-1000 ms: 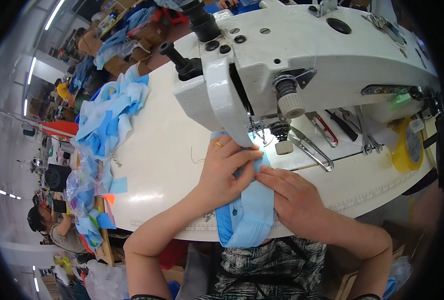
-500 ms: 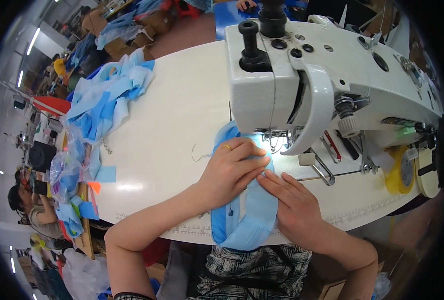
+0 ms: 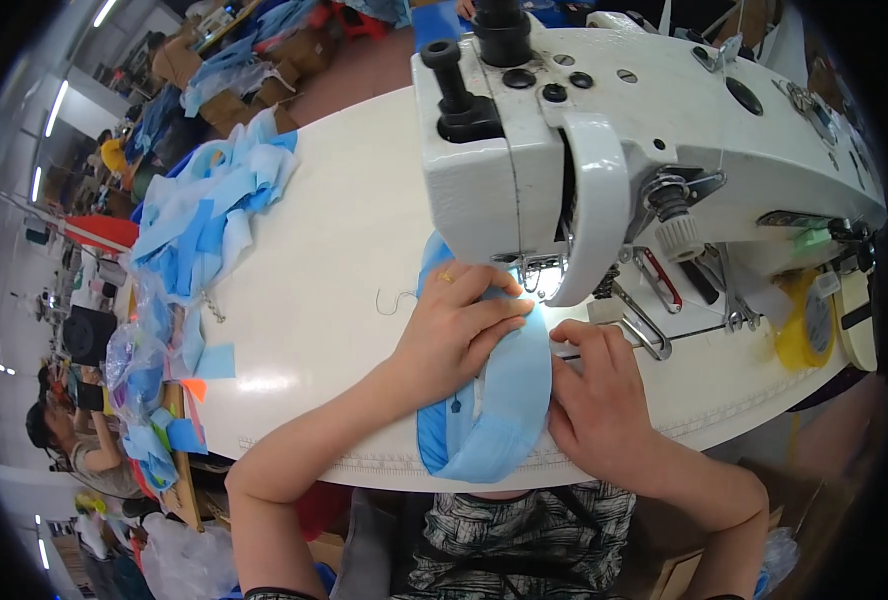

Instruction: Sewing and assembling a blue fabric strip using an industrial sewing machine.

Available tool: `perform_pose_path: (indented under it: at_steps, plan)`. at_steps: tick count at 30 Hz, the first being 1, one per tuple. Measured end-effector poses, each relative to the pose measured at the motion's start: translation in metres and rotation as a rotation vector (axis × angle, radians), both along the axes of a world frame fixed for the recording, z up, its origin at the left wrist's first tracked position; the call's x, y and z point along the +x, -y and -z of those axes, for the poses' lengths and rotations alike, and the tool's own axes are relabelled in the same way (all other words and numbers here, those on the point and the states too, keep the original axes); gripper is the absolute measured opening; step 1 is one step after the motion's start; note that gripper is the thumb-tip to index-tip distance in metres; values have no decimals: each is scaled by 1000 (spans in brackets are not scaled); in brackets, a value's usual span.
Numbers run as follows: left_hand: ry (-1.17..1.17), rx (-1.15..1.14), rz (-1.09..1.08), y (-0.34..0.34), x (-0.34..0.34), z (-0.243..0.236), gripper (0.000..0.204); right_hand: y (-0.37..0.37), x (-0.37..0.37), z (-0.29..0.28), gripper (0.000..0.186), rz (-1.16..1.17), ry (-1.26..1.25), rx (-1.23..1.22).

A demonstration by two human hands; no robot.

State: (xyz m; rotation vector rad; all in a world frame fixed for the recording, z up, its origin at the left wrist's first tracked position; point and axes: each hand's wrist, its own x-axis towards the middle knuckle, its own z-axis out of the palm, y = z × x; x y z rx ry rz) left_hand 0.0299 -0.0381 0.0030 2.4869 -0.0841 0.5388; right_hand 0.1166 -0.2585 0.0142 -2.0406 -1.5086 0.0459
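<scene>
A loop of light blue fabric band (image 3: 517, 400) lies on the sewing machine's table, its far end under the machine head. My left hand (image 3: 459, 325) presses on the band just in front of the needle area, thumb and fingers closed together on the cloth. Beside the band's right edge is my right hand (image 3: 601, 405), its fingers bent and apart, with nothing visible in them. Above my hands stands the white sewing machine (image 3: 524, 190), its lamp lighting the stitching spot. The needle tip is hard to make out.
Blue and white fabric pieces (image 3: 209, 215) are heaped at the table's left edge. Right of the needle lie tweezers (image 3: 644, 325), a red-handled tool (image 3: 661, 280), wrenches (image 3: 732, 290) and a yellow tape roll (image 3: 804, 325). A loose thread (image 3: 394, 303) curls left of my left hand.
My right hand has come off the band's top and drawn back to its right, fingers now bent. My left hand stays on the band. The whole view has shifted slightly.
</scene>
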Motion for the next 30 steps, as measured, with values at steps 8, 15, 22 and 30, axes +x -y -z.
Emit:
perform_pose_path:
  at_steps: [8, 15, 22, 30]
  plan:
    - [28, 13, 5, 0, -3, -7, 17, -1, -2, 1, 47, 15, 78, 16]
    - [-69, 75, -47, 0, -6, -5, 23, -1, -2, 2, 48, 27, 151, 32]
    - [-39, 80, 107, 2, -8, -12, 30, 0, -1, -2, 47, 8, 122, 14]
    - [-78, 109, 108, -2, -8, -18, 23, -1, -1, 0, 46, -3, 134, -3]
